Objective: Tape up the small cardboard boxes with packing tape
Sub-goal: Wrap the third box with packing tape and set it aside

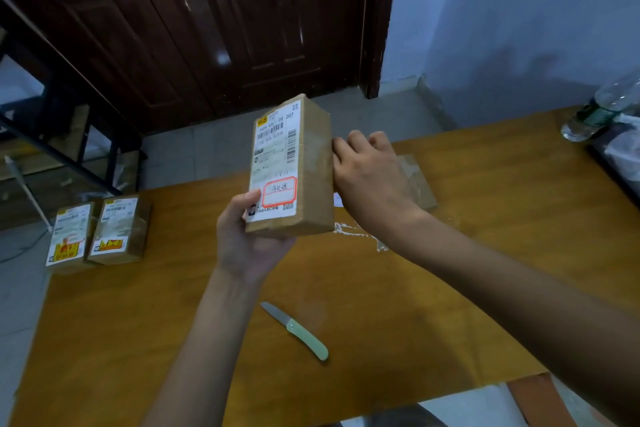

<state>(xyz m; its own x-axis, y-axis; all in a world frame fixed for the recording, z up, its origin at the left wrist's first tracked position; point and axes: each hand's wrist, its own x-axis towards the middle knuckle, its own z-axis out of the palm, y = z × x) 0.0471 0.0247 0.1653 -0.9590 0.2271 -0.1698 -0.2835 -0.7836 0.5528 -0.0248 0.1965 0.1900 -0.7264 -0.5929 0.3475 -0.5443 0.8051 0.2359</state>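
Small brown labelled cardboard box [291, 166]: light, stiff, tape-slick sides. Left hand [247, 239] grasps its lower corner; right hand [369, 173] presses flat, fingers relaxed. Best held by edges.

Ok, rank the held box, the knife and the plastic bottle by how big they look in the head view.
1. Held box, largest, though it is raised toward the camera.
2 and 3. Knife and plastic bottle look alike; the bottle is cut off at the frame edge, so no ranking.

A dark brown panelled wooden door [214, 21] fills the eleven to twelve o'clock area, beside a pale blue wall [519, 17] at one o'clock. Grey floor tiles [207, 149] run beyond the orange-brown wooden table [485, 288].
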